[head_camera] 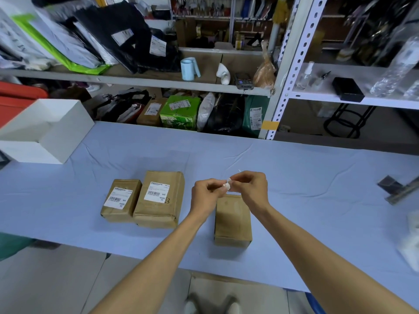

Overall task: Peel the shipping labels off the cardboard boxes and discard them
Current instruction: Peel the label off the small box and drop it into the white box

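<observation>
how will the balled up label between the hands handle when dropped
The label looks crumpled small, so probably floppy and very light. Both the left hand and right hand pinch it; its adhesive may cling when released.

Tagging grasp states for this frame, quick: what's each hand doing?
Left hand: closed, pinching the crumpled label.
Right hand: closed, pinching the same label.
</observation>
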Action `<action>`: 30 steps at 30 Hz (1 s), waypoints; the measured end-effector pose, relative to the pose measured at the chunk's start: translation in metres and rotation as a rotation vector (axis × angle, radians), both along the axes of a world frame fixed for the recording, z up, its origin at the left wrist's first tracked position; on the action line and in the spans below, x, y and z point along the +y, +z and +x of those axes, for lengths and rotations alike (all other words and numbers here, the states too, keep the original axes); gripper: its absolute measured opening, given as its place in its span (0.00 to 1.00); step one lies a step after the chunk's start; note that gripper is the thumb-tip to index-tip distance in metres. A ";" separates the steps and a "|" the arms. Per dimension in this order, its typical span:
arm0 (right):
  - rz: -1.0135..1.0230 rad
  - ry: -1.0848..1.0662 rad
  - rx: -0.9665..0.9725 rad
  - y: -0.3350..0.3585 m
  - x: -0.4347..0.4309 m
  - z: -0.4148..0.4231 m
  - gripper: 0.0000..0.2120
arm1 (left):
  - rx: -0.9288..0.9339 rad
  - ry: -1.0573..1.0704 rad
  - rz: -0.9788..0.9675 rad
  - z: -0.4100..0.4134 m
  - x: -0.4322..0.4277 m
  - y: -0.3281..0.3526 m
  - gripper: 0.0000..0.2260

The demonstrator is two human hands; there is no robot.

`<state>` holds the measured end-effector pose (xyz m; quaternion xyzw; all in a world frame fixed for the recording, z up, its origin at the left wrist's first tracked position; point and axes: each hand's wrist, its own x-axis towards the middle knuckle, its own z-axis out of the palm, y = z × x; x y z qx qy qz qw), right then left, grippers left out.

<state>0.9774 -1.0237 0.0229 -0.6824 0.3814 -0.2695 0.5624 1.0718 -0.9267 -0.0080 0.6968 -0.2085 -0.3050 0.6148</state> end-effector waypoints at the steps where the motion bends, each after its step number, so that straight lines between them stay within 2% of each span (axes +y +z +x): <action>1: -0.017 0.008 0.007 0.001 0.001 0.001 0.01 | -0.020 0.012 0.005 0.000 -0.001 0.001 0.05; 4: -0.039 0.043 0.008 0.003 0.008 0.003 0.01 | -0.034 0.057 0.018 0.002 -0.001 0.001 0.09; 12: -0.162 0.246 0.116 0.009 0.005 0.007 0.07 | -0.089 0.064 0.002 0.013 0.001 0.009 0.02; 13: -0.154 0.266 0.126 0.008 0.006 0.007 0.07 | -0.099 0.064 0.020 0.015 0.000 0.011 0.04; 18: -0.120 0.248 0.079 0.007 0.005 0.010 0.06 | -0.180 -0.032 0.149 0.030 -0.004 0.023 0.08; 20: -0.127 0.283 0.070 0.009 0.004 0.009 0.06 | -0.145 -0.065 0.165 0.034 -0.002 0.028 0.09; 22: -0.174 0.310 0.088 0.011 0.005 0.009 0.06 | -0.130 -0.096 0.150 0.033 -0.002 0.031 0.09; 26: -0.284 0.290 0.132 0.008 0.005 0.012 0.06 | -0.261 -0.074 0.168 0.029 -0.003 0.039 0.08; 30: -0.291 0.244 0.114 0.016 0.005 0.016 0.08 | -0.147 -0.006 0.068 0.027 -0.006 0.046 0.07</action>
